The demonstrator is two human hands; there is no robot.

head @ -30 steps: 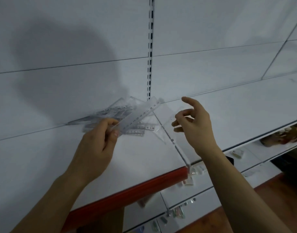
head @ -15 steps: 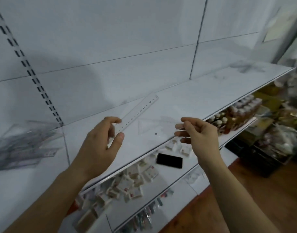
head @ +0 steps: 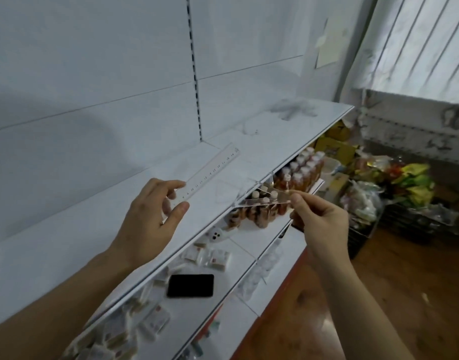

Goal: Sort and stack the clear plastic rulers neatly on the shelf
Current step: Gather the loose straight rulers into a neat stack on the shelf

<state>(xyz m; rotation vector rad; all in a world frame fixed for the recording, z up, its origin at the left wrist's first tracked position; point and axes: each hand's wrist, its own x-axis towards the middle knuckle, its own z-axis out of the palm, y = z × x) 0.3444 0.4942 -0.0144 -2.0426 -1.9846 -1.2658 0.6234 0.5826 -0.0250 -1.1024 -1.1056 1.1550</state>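
My left hand (head: 150, 219) grips the near end of a clear straight ruler (head: 212, 170) with printed numbers, held slanting up and to the right above the white shelf (head: 75, 229). To its right, my right hand (head: 319, 219) pinches a corner of a clear triangular ruler (head: 264, 197), held roughly level just past the shelf's front edge. The two rulers are apart. Far along the shelf at the back right lies a blurry heap of clear rulers (head: 292, 110).
A lower shelf holds a black phone (head: 190, 285), small white packets (head: 212, 258) and rows of capped bottles (head: 301, 170). Bags and boxes of goods (head: 394, 188) stand on the wooden floor at the right. A slotted upright (head: 194, 71) splits the white back wall.
My view has swung right along the shelf, so the ruler pile at the left is out of sight. My right hand, empty a second ago, now holds the triangular ruler. My left hand keeps the straight ruler.
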